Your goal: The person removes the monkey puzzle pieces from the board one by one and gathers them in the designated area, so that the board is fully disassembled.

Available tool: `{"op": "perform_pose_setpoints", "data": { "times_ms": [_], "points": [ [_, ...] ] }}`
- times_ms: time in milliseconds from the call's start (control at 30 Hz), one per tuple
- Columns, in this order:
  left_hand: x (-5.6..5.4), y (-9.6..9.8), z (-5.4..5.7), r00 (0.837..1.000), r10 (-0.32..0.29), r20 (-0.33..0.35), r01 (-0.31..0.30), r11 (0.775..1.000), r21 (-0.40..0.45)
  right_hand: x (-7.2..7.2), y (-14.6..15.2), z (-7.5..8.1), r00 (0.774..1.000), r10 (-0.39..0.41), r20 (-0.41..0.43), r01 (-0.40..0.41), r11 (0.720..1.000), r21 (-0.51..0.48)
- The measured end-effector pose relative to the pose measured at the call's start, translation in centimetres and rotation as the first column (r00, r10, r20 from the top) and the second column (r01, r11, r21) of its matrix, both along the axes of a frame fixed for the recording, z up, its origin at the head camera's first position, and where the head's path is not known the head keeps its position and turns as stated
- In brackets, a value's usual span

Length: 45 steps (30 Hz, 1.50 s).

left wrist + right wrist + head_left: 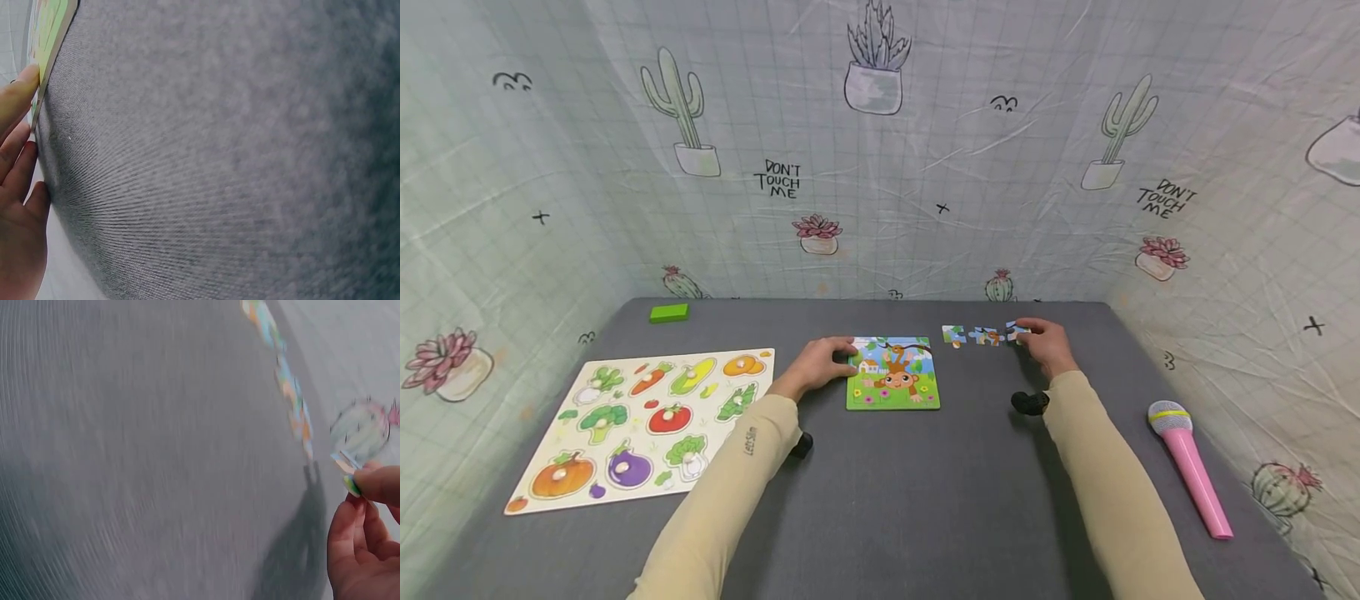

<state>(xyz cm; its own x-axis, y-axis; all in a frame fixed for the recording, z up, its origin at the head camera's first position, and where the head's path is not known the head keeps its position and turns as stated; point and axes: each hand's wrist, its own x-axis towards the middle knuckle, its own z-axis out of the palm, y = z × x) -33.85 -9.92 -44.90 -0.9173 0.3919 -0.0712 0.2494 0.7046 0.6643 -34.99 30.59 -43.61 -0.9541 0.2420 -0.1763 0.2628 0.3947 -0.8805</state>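
A square monkey jigsaw puzzle [893, 387] lies in its frame on the grey table. My left hand [822, 363] rests at its left side, thumb and fingertips touching the edge near the far corner. In the left wrist view, the hand [22, 187] has fairly straight fingers along the puzzle's edge [53, 47]. My right hand [1047, 343] pinches a small jigsaw piece [345, 464] between thumb and fingers, just above the table. Left of it lie two loose pieces, one blue and brown [987, 337], the other blue and green [953, 335].
On the left lies a white vegetable peg board [640, 425], with a green block [669, 313] behind it. A pink toy microphone [1195, 475] lies at the right. A patterned cloth [887, 183] hangs along the table's back and sides.
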Motion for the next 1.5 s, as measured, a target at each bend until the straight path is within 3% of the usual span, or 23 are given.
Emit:
{"op": "perform_pose_setpoints", "data": {
  "times_ms": [300, 500, 933, 1500],
  "points": [
    [0.0, 0.0, 0.2, 1.0, -0.003, 0.002, 0.003, 1.0, -0.003, 0.1, 2.1, -0.9, 0.999, 0.013, 0.045, -0.015, 0.999, 0.04],
    [0.1, 0.0, 0.1, 1.0, -0.004, 0.0, 0.004, 1.0, -0.002, 0.3, 2.2, -0.9, 0.999, 0.033, 0.03, -0.035, 0.996, 0.077],
    [0.1, 0.0, 0.1, 1.0, 0.003, 0.004, -0.003, 1.0, -0.01, -0.1, 2.1, -1.3, 1.0, 0.006, 0.014, -0.009, 0.964, 0.267],
    [0.0, 0.1, -0.1, 1.0, -0.001, -0.019, 0.0, 1.0, -0.026, 0.0, 2.0, -1.8, 0.999, 0.027, 0.021, -0.033, 0.949, 0.312]
  ]
}}
